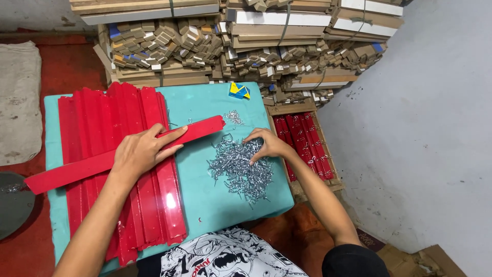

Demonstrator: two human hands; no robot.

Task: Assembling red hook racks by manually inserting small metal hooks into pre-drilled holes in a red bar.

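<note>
Red strip point(123, 155) lies slantwise across a teal worktop point(215, 200), pinned flat under a person's left hand point(141, 150), its long axis running from low at the hand's outer side up to a far end that stops just short of the right hand. The left fingers point(171, 137) are stretched out and slightly spread, pressing down along the strip's top face rather than pinching it; the thumb side is hidden, so whether it hooks the near edge cannot be told.

Under that hand and nearer the body sits a stack of like red strips point(154, 205), laid lengthwise away from the person, so the held strip crosses them at an angle.

Right hand point(269, 144) rests well apart from the left, on the far edge of a heap of small silvery metal hooks point(241, 169) that spreads from its fingers back toward the body. Its fingers point(254, 153) are curled and drawn close, tips down among the hooks; whether one is already pinched between them is too small to tell. This hand is the nearer one to the strip's free end, which points toward it from just beyond the fingertips, with a few stray hooks point(234, 117) beyond.

Farther out, past the right hand, a wooden crate point(302, 107) holds more red strips point(302, 141) with hooks fitted. A small blue-and-yellow packet point(239, 91) lies at the worktop's far edge, and bundled cardboard pieces point(230, 46) are stacked behind.
</note>
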